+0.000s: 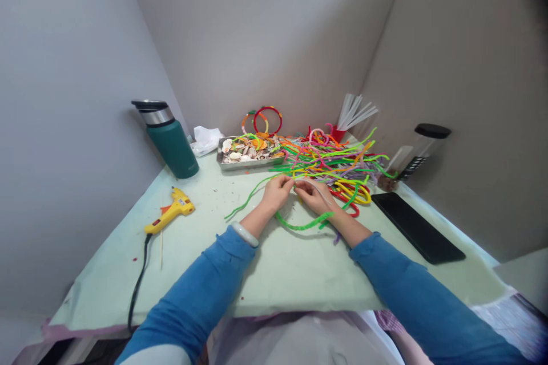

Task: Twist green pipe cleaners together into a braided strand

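Above the middle of the table, my left hand (278,191) and my right hand (314,195) meet at their fingertips, both pinched closed. Between them they grip a thin green pipe cleaner (250,197), whose loose end trails out to the left. A pale thin strand (317,184) arcs over the right hand's fingers. Below the hands curves a thicker, green wrapped band (302,227); how it joins the pinched part is hidden by the fingers. Red and yellow bent pipe cleaners (355,193) lie just right of my right hand.
Behind the hands spread a pile of colourful pipe cleaners (329,154) and a metal tray (252,165) of shells. To the left are a yellow glue gun (171,212) with its cord and a green bottle (173,145). A black phone (417,228) lies right, near a clear bottle (417,151).
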Demonstrator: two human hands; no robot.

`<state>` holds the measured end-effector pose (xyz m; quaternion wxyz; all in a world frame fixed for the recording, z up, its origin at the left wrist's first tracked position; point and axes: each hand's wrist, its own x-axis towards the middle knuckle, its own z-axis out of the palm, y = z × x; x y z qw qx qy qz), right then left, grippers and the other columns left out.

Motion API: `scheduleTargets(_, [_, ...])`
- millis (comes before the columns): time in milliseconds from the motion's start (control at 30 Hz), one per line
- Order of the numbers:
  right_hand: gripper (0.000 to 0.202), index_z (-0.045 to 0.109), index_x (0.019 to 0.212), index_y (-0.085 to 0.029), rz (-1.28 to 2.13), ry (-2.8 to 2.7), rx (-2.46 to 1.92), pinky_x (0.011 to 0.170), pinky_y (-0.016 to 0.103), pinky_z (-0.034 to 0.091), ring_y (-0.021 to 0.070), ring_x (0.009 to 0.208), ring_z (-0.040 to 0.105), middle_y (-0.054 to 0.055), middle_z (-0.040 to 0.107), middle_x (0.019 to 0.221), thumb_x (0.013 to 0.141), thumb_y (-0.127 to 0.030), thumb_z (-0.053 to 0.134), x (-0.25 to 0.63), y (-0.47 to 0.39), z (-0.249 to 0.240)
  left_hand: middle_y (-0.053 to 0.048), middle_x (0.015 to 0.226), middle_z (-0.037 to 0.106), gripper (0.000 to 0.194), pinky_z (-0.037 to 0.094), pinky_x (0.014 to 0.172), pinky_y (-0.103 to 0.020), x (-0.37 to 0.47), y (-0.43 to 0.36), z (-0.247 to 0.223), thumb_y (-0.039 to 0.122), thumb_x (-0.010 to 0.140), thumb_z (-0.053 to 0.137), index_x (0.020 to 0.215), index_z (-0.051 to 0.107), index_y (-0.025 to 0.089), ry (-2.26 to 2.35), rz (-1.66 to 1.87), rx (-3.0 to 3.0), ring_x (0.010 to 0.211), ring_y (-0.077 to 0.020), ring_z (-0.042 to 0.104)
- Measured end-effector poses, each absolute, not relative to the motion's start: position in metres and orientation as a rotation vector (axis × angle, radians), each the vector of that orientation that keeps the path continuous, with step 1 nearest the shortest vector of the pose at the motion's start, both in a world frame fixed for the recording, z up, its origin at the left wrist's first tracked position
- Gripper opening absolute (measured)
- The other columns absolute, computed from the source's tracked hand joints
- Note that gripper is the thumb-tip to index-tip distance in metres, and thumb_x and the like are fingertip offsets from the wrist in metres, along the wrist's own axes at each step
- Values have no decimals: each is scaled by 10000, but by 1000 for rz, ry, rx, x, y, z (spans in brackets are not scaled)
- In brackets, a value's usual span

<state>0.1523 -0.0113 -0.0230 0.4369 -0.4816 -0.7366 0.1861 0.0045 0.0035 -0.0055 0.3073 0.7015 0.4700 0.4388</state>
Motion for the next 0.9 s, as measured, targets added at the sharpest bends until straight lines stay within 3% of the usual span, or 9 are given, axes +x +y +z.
scheduleTargets(467, [167,617,835,-174,371,-1856,-1117,610,250,417,148,661,562,35,635,749,780,-301,522,153,-15,-15,20,605,532,208,331,562,-197,3,4,-6,300,757,460,677,567,142,1252,1160,1876,590,-86,445])
scheduleTargets(900, [355,585,719,-191,463,-1868,-1200,598,236,392,132,594,551,1,594,598,884,-384,337,154,-19,-9,7,627,564,208,358,590,-202,3,4,-6,292,760,467,722,606,141,1274,1124,1882,603,-93,467])
